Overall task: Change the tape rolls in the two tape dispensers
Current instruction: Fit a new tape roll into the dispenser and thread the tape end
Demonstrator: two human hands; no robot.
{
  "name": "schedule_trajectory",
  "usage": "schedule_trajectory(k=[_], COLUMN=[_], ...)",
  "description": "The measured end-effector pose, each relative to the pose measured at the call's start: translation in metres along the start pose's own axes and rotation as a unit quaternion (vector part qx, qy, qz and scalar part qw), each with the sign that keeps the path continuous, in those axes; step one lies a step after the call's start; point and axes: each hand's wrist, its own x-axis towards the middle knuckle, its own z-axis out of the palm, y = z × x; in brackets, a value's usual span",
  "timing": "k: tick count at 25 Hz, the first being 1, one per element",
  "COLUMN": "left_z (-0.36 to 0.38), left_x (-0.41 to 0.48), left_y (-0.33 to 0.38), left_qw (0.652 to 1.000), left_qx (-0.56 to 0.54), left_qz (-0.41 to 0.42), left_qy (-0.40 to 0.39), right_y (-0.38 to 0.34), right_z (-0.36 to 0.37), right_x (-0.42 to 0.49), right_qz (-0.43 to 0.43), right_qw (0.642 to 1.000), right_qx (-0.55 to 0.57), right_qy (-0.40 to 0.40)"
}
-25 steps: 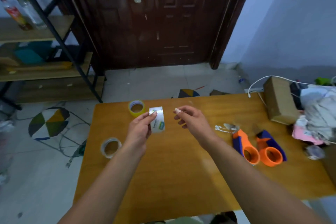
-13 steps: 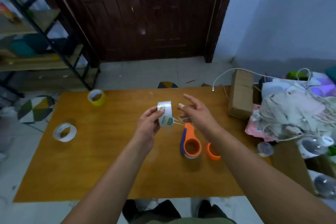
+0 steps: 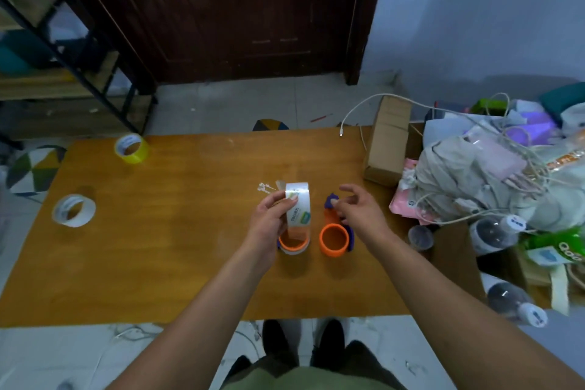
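- The tape roll (image 3: 297, 209) looks light and stiff (its outside is smooth, maybe slippery); best to take it by the two flat rims.
- The left hand (image 3: 269, 222) grips it upright, above the left dispenser (image 3: 293, 242) on the table (image 3: 177, 231).
- The right hand (image 3: 361, 212) is loosely open, empty, above the right dispenser (image 3: 335, 239), just beside the roll.
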Motion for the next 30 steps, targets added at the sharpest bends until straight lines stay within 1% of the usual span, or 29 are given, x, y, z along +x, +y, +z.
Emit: schedule_trajectory(k=[3,5,6,8,10,15,17,21,24,27,30], left_z=[-0.004,-0.007,-0.009,-0.013,-0.016,-0.022,-0.023,-0.024,-0.022,-0.020,-0.015], left_x=[0.007,0.010,0.011,0.012,0.014,0.019,0.020,0.021,0.018,0.013,0.004], left_y=[-0.016,-0.024,-0.026,-0.029,-0.031,-0.038,-0.040,-0.040,-0.033,-0.020,-0.003], left_qw=[1.000,1.000,1.000,0.999,0.999,0.998,0.998,0.997,0.998,0.998,0.992], left_qx=[0.014,0.017,0.020,0.029,0.037,0.045,0.048,0.054,0.054,0.065,0.095], left_qz=[-0.011,-0.018,-0.021,-0.025,-0.031,-0.036,-0.034,-0.040,-0.029,0.014,0.078], left_qy=[0.008,0.011,0.012,0.013,0.018,0.029,0.031,0.029,0.018,0.008,-0.002], right_y=[0.036,0.061,0.071,0.086,0.097,0.113,0.112,0.093,0.071,0.040,0.000], right_z=[0.007,0.012,0.014,0.019,0.024,0.033,0.032,0.029,0.030,0.030,0.028], right_x=[0.024,0.038,0.043,0.049,0.051,0.053,0.054,0.050,0.042,0.027,0.007], right_qz=[0.034,0.080,0.109,0.151,0.169,0.166,0.161,0.150,0.126,0.087,0.026], right_qw=[0.991,0.975,0.968,0.959,0.957,0.946,0.954,0.972,0.984,0.993,0.994], right_qx=[-0.119,-0.200,-0.222,-0.236,-0.235,-0.271,-0.241,-0.141,-0.065,0.031,0.087], right_qy=[0.053,0.056,0.049,0.034,0.031,0.067,0.082,0.112,0.109,0.076,0.060])
